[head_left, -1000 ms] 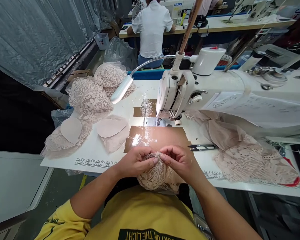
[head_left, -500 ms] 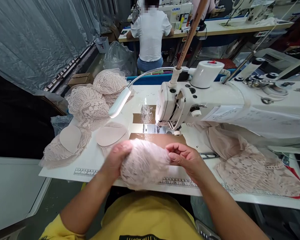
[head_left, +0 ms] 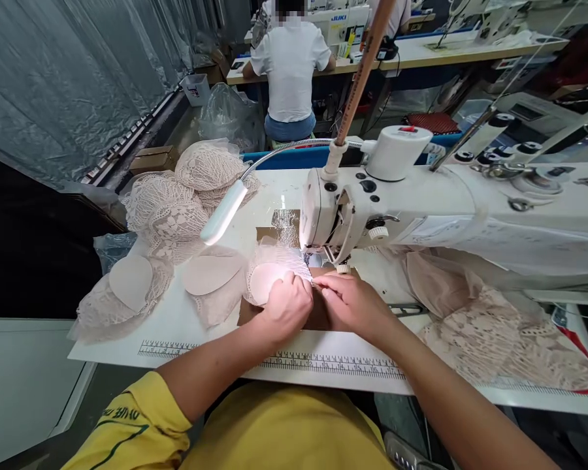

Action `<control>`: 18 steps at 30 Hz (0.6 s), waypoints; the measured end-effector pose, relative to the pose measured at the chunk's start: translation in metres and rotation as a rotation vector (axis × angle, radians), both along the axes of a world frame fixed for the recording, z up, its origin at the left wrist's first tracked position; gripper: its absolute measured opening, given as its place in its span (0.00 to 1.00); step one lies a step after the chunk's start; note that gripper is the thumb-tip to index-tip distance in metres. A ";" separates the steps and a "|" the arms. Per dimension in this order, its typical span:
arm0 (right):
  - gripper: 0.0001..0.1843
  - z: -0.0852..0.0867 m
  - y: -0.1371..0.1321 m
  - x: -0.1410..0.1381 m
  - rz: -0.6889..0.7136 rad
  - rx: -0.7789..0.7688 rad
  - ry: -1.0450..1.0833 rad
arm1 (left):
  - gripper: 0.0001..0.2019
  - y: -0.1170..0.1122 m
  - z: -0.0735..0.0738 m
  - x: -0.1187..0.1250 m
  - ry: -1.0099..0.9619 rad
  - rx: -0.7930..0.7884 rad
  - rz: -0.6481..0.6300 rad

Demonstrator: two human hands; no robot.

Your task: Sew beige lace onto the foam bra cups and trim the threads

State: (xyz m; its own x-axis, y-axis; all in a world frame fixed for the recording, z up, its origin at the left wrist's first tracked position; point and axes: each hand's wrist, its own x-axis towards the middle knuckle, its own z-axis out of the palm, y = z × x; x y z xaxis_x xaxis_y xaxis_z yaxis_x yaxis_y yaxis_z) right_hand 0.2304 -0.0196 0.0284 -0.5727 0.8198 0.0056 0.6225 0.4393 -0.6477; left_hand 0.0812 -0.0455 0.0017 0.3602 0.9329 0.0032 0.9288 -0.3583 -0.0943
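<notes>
A pale pink lace bra cup (head_left: 264,277) lies under the lamp, its right edge close to the needle area of the white sewing machine (head_left: 318,209). My left hand (head_left: 290,303) is closed on the cup's near right edge, fingers curled. Beside it, my right hand (head_left: 345,300) pinches the cup's right corner between thumb and fingertips. The two hands almost meet, and they hide part of the cup's edge. Brown tape (head_left: 323,320) covers the table beneath them.
Lace pieces (head_left: 176,196) are piled at the back left, with padded cups (head_left: 131,282) in front. A lamp (head_left: 224,212) arches over the table. More beige lace (head_left: 509,333) lies right of the machine. A person in white (head_left: 291,68) sits at another table beyond.
Both hands have carried the cup away from my body, up to the machine's needle area. The cup is turned and laid down, and the left hand has shifted right, near the right hand.
</notes>
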 end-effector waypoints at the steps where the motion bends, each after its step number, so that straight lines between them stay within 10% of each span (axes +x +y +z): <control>1: 0.16 -0.005 0.001 -0.003 0.027 0.043 -0.029 | 0.13 -0.003 -0.001 0.004 0.032 -0.021 -0.006; 10: 0.19 -0.035 -0.011 -0.008 0.108 0.378 -0.353 | 0.14 -0.003 0.037 -0.035 -0.523 -0.307 -0.148; 18: 0.23 -0.031 -0.001 -0.018 0.022 0.375 -0.548 | 0.14 0.020 -0.011 -0.046 -0.533 0.023 -0.243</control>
